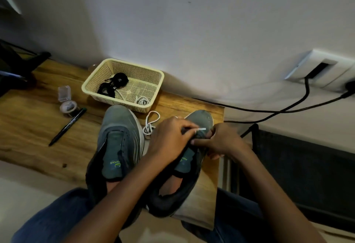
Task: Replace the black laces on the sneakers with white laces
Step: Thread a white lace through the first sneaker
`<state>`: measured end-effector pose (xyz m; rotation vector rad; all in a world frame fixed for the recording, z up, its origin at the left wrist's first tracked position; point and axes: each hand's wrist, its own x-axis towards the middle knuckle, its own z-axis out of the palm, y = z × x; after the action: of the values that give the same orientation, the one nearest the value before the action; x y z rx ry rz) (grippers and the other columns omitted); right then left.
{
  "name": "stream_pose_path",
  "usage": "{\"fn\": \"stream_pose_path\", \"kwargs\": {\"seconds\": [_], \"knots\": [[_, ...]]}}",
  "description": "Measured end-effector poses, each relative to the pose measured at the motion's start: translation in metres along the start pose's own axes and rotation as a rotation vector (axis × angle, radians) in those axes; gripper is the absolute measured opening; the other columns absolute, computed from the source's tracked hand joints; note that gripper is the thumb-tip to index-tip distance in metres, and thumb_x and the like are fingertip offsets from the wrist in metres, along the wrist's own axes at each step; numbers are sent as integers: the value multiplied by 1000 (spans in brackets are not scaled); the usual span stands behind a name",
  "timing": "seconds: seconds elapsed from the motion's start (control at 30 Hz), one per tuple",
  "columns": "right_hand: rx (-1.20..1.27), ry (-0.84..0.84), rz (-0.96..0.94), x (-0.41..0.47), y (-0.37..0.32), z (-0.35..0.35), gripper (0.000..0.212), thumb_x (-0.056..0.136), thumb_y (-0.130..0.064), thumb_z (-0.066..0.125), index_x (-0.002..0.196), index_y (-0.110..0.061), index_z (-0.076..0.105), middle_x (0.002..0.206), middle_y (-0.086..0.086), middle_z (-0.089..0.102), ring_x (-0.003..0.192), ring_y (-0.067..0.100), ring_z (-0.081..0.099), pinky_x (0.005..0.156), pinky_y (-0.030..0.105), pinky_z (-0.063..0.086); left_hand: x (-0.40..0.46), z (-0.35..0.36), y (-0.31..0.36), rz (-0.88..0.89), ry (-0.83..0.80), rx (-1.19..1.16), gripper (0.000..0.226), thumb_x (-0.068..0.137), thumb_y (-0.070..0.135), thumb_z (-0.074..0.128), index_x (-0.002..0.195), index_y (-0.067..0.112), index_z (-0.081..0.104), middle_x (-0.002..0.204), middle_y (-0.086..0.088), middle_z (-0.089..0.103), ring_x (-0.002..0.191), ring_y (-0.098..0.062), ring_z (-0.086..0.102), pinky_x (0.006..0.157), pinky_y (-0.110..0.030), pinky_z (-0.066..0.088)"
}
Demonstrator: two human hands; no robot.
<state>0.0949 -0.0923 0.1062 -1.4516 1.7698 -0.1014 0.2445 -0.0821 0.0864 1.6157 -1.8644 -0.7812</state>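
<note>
the fingers (189, 130) of the left hand (169, 142) pinch the stiff tip of a white lace (200, 129) just right of the frame's centre, while the right hand (221, 142) curls around the front of the right-side sneaker (194, 158), steadying it near the eyelets. the rest of that lace trails in loose loops (150, 123) on the tabletop (28, 127) between the two shoes. the left-side sneaker (117, 142) stands beside it with no lace showing. further out, toward the upper middle, a cream basket (151, 75) holds coiled black laces (113, 85) and another white bundle (142, 100). the lace looks light, soft and floppy, so only the hard tip will push cleanly through an eyelet; gripping close behind that tip seems best. the sneaker's upper looks pliable and wants a firm hold near the hole being threaded.
</note>
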Motion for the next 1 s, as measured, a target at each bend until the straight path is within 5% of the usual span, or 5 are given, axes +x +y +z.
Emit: {"fn": "stream_pose_path", "kwargs": {"seconds": [0.1, 0.27, 0.77, 1.0], "knots": [[250, -9, 53, -1, 11, -2, 14, 79, -14, 77, 74, -8, 65, 66, 7, 67, 55, 14, 65, 61, 29, 59, -6, 10, -1, 25, -2, 172, 20, 87, 39, 67, 104, 33, 73, 97, 12, 69, 84, -4, 58, 65, -20, 44], [489, 6, 85, -3, 19, -2, 8, 76, 4, 73, 82, 3, 68, 75, 12, 69, 62, 16, 66, 57, 23, 58, -9, 17, 1, 70, 49, 312, 23, 87, 42, 65, 108, 33, 72, 102, 9, 69, 93, -10, 58, 77, -29, 50], [782, -9, 188, 4, 30, 2, 4, 79, 12, 67, 83, 12, 65, 68, 16, 65, 44, 10, 62, 42, 18, 50, -12, 30, 6, 30, 70, 283, 10, 83, 32, 71, 93, 29, 73, 91, 9, 71, 89, -11, 58, 83, -31, 46], [580, 86, 101, 1, 28, 3, 9, 77, 5, 71, 84, 10, 69, 87, 23, 71, 74, 27, 67, 73, 37, 59, -11, 30, 10, 111, 6, 469, 19, 90, 34, 60, 105, 26, 69, 106, 6, 67, 102, -13, 52, 85, -29, 34]]}}
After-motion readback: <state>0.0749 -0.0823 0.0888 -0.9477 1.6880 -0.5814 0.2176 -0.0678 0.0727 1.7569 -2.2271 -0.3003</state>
